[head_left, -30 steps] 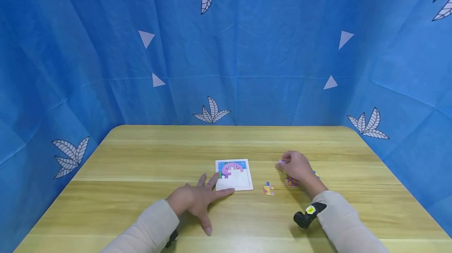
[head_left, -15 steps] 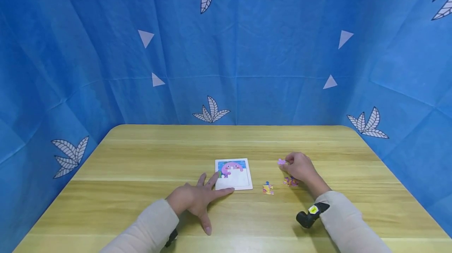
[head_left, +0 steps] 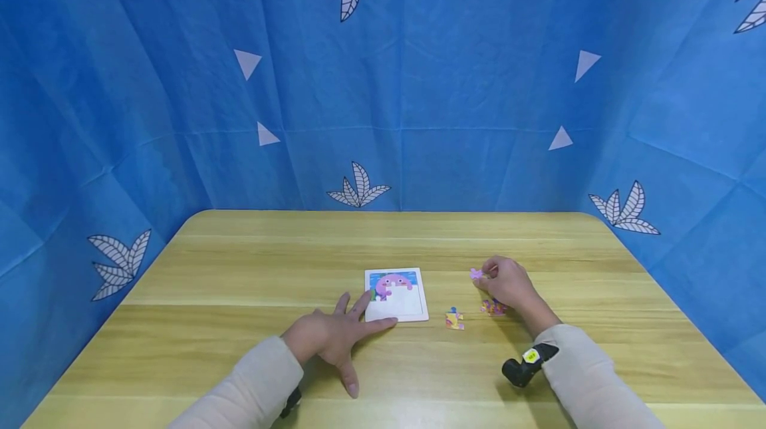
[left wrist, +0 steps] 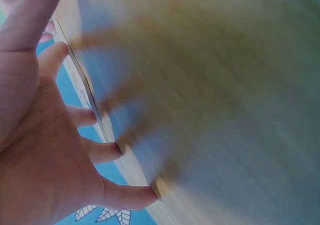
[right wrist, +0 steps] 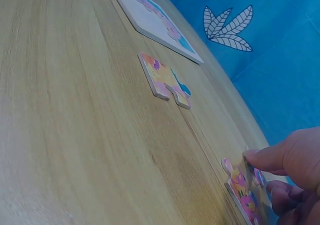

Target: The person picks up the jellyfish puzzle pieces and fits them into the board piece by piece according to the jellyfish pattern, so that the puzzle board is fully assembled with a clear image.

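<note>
In the head view, my left hand (head_left: pixel 338 336) lies with spread fingers at the near left corner of a white puzzle tray (head_left: pixel 409 309). The forefinger and thumb touch its border. The tray's upper part shows a pink character on blue; its lower part is bare white. My right hand (head_left: pixel 509 281) pinches a pink jigsaw piece (head_left: pixel 476 274) at its right edge, low over the table or on it; I cannot tell which. Below that hand lies a yellow and pink piece (head_left: pixel 493 307), partly covered in the right wrist view by the thumb (right wrist: pixel 272 157).
Between tray and right hand lies a single yellow jigsaw piece (head_left: pixel 454 319) with a blue knob. The wooden table (head_left: pixel 251 249) ends at a blue curtain (head_left: pixel 455 83). A black camera mount (head_left: pixel 522 370) juts from the right wrist near the tabletop.
My right hand has shifted slightly right, and the pink jigsaw piece shows more fully at its fingertips. A blue-edged bit beside the right wrist is no longer visible. The left hand stays put.
</note>
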Available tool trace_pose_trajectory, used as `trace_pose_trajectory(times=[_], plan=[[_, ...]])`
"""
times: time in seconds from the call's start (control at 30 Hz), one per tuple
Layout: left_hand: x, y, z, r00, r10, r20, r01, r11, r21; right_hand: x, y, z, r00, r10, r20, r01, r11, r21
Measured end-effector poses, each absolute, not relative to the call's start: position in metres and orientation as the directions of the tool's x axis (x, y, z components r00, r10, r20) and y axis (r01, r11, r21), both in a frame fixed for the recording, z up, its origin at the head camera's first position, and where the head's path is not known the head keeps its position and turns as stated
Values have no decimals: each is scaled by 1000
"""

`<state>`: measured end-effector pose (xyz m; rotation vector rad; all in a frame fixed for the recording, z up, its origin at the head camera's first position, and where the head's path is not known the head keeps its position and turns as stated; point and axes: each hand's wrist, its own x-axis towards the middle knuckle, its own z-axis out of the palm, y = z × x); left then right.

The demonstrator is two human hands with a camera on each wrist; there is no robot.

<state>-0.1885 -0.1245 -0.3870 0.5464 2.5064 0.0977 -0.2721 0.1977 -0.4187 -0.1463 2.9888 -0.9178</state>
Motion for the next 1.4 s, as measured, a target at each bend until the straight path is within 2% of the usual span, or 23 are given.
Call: trace_pose_trajectory(times=[0.53,0.87,1.4], plan=[[-188,-124,-385,-757,404,-513,355,914,196,-272,196,-420,-996,-92,20,-88,827,-556],[-188,-125,-386,-756,402,-517,352,915,198,-270,193,-420,-999,-32,-40,-3,807,-590],[-187,-124,-385,-759,398,-516,349,917,193,-271,187,-426,-993,-54,107,-110,766,-633]])
